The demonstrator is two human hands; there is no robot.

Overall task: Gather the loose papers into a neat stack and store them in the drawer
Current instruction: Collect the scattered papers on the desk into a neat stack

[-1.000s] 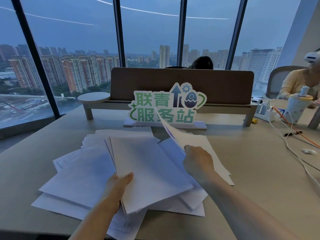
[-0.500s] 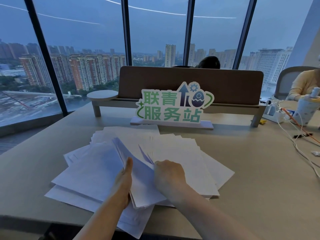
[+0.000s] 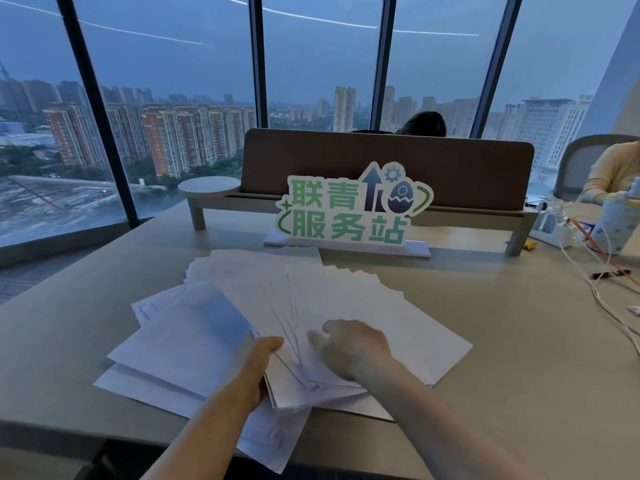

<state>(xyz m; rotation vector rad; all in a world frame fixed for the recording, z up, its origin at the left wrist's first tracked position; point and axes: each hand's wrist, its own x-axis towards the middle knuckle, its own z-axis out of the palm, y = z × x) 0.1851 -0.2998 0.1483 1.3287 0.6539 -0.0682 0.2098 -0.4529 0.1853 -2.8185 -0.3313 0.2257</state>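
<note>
- Papers (image 3: 346,306): spread in a loose fan over the near middle of the bench (image 3: 502,341), more sheets skewed below to the left, one corner hanging past the near edge.
- Head view, left hand (image 3: 258,370): grip clamped on the near left edge of the fanned bundle, thumb on top, fingers hidden beneath.
- Head view, right hand (image 3: 351,349): lying on the fan just right of the left hand, fingers loosely bent on the top sheets; blurred, so pinching or merely pressing cannot be told.
- Risk, as a judgement: thin slippery sheets, held only at one edge; likely to slide further apart or spill off the near edge if lifted before squaring.
- Risk: lower left sheets outside either grip, easily left behind or creased if the bundle is dragged across them.
- Risk: overhanging near corner apt to fold or drop to the floor under a forearm.
- Risk: cables (image 3: 588,282) and a power strip (image 3: 554,230) far right, well apart from the papers; little threat unless sheets scatter that way.
- Containers: no drawer in view, so its place and contents cannot be told; a lidded cup (image 3: 620,223) far right, contents hidden.
- Otherwise: a cut-out sign (image 3: 349,209) standing just beyond the papers.
</note>
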